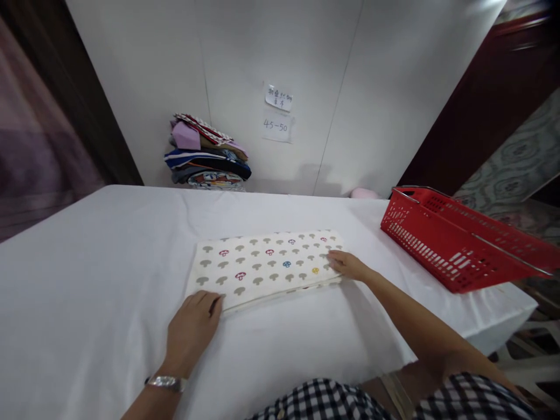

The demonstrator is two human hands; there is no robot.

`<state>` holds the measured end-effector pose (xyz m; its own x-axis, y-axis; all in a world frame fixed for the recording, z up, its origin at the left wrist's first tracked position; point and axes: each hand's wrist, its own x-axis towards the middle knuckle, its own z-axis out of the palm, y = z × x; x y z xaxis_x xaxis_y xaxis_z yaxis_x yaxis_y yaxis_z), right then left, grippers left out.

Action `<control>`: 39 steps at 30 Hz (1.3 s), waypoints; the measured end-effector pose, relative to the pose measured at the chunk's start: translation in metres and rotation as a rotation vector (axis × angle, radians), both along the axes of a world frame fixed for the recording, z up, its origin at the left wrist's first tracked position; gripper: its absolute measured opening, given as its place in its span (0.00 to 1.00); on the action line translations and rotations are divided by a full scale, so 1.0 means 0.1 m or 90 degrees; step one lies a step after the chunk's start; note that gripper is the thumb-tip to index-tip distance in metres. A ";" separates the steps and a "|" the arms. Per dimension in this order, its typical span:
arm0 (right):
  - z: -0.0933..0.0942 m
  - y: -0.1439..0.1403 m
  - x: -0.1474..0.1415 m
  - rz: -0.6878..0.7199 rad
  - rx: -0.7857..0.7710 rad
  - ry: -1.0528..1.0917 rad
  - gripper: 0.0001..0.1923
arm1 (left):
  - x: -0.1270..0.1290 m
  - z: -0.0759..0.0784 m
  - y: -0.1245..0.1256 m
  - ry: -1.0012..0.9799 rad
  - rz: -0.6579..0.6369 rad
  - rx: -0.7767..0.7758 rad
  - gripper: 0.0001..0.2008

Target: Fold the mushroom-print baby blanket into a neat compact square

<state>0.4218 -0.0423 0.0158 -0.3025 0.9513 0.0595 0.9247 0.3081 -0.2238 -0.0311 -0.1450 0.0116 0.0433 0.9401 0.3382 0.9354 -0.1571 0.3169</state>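
White cloth covers the broad table (87,280), with a red plastic basket (459,239) at its right edge and a stack of folded fabrics (207,154) by the wall. Mid-table lies a folded cream mushroom-print cloth (265,265). Left hand (192,329) rests flat at its near-left corner and right hand (347,263) presses its right edge, neither gripping.
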 end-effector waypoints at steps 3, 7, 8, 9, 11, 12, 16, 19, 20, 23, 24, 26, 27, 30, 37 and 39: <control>-0.03 -0.02 0.05 -0.100 0.008 -0.039 0.21 | 0.00 -0.01 0.01 0.008 0.014 0.004 0.14; -0.07 0.00 0.04 -0.138 0.032 -0.081 0.21 | 0.00 -0.01 0.01 0.017 0.019 -0.002 0.14; -0.09 0.00 0.03 -0.109 0.033 -0.074 0.21 | 0.00 -0.01 0.00 0.020 0.019 -0.003 0.14; -0.11 0.00 0.02 -0.090 0.027 -0.064 0.22 | 0.00 -0.01 0.00 0.023 0.020 -0.004 0.14; -0.13 -0.01 0.01 -0.109 -0.001 -0.051 0.23 | 0.00 -0.01 0.00 0.027 0.022 0.000 0.14; -0.13 -0.01 0.01 -0.139 -0.013 -0.054 0.23 | 0.00 -0.01 0.00 0.028 0.023 0.004 0.14; -0.12 -0.05 -0.06 -0.194 0.019 -0.092 0.23 | 0.00 -0.03 0.00 0.034 0.027 0.020 0.14; -0.14 -0.12 -0.16 -0.105 0.043 -0.064 0.24 | 0.00 -0.05 0.02 0.045 0.030 0.021 0.14; -0.15 -0.15 -0.19 -0.081 0.032 -0.050 0.25 | 0.00 -0.05 0.02 0.049 0.030 0.020 0.14; -0.16 -0.19 -0.24 -0.078 -0.012 -0.033 0.26 | 0.01 -0.05 0.03 0.061 0.026 0.018 0.15; -0.15 -0.20 -0.25 -0.089 -0.016 -0.030 0.25 | 0.01 -0.05 0.02 0.064 0.026 0.017 0.15; -0.14 -0.23 -0.29 -0.103 0.000 -0.021 0.24 | 0.02 -0.05 0.02 0.068 0.027 0.013 0.15; -0.14 -0.26 -0.32 -0.099 0.017 -0.012 0.24 | 0.02 -0.04 0.01 0.069 0.028 0.012 0.15; -0.15 -0.40 -0.48 -0.017 0.068 0.028 0.23 | 0.04 -0.04 0.00 0.074 0.025 0.021 0.15; -0.16 -0.71 -0.81 0.209 0.089 0.109 0.20 | 0.15 -0.05 -0.02 0.085 -0.137 0.084 0.15; -0.17 -0.72 -0.87 0.234 0.111 0.118 0.19 | 0.19 -0.07 -0.01 0.095 -0.188 0.094 0.16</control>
